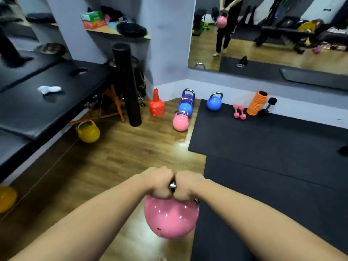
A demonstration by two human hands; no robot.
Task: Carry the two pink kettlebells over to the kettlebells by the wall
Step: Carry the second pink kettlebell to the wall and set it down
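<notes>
A pink kettlebell [170,218] hangs above the wooden floor, low in the view. My left hand [159,182] and my right hand [188,185] both grip its chrome handle, side by side. Ahead, a second pink kettlebell [180,122] stands on the floor at the near end of a row with a blue kettlebell [185,108] and a purple kettlebell [187,96] running back to the wall. Another blue kettlebell [214,102] stands on the black mat by the wall.
A black padded bench [47,102] fills the left, with a yellow kettlebell [88,131] beneath its edge. A black foam roller [128,85], orange cones [156,104], pink dumbbells [239,112] and an orange roller [257,103] line the wall. Black mat [273,147] covers the right.
</notes>
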